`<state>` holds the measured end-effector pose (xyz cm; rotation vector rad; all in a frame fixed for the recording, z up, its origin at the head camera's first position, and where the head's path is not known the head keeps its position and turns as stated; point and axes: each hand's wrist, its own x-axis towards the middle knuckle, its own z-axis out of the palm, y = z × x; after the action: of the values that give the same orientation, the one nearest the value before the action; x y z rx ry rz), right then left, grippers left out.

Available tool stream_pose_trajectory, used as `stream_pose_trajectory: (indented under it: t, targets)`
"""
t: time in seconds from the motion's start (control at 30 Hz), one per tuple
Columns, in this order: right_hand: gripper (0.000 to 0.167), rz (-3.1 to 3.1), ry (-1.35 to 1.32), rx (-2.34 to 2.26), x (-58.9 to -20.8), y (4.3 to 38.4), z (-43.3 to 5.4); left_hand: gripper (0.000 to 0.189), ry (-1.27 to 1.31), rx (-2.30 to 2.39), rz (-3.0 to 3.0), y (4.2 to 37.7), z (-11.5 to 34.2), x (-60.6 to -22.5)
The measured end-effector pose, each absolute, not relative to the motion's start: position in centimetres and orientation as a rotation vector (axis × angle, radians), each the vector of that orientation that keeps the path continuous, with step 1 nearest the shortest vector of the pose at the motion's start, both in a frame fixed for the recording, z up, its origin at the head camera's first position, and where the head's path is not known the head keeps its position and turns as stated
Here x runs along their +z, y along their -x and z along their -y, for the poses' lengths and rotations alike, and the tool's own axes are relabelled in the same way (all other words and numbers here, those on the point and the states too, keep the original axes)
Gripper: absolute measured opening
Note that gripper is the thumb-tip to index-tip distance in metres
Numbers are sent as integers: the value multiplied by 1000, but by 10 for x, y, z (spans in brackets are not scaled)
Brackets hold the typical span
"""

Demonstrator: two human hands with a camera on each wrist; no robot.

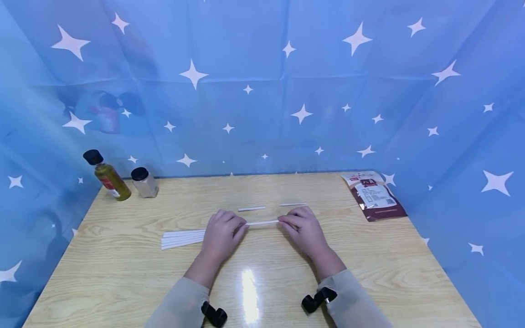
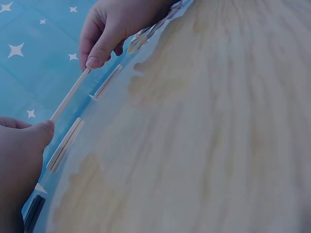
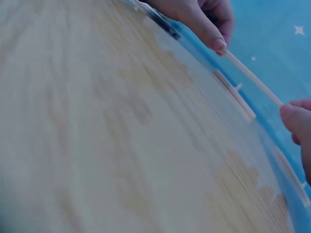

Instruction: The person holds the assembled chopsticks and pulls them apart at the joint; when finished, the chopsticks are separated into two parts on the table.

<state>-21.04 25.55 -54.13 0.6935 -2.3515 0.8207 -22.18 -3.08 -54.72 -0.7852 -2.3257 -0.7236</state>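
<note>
Near the middle of the table, both hands hold a thin white strip [image 1: 262, 222] stretched straight between them. My left hand [image 1: 223, 231] pinches its left end between thumb and fingers, and my right hand [image 1: 302, 228] pinches the right end. In the left wrist view the strip [image 2: 70, 95] looks narrow and stiff, raised off the table. Just beyond the hands lie two short white pieces, a left one [image 1: 252, 208] and a right one [image 1: 293, 204], roughly in line. A fanned stack of long white strips [image 1: 182, 239] lies beside my left hand, which covers its right end.
At the table's back left stand a black-capped bottle [image 1: 112, 181] of yellow-green liquid and a small black-lidded jar [image 1: 145, 183]. A brown and white food packet [image 1: 374, 195] lies at the back right edge. Behind the wooden table [image 1: 389, 269] hangs a blue star-patterned cloth [image 1: 262, 114].
</note>
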Motion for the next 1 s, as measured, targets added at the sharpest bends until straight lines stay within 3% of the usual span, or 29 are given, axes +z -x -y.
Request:
stream_pose_trajectory:
  t: [1.0]
  targets:
    - [12,2419,-593,801,-544,221,-281,8,784,-768,2373,242,11,-551]
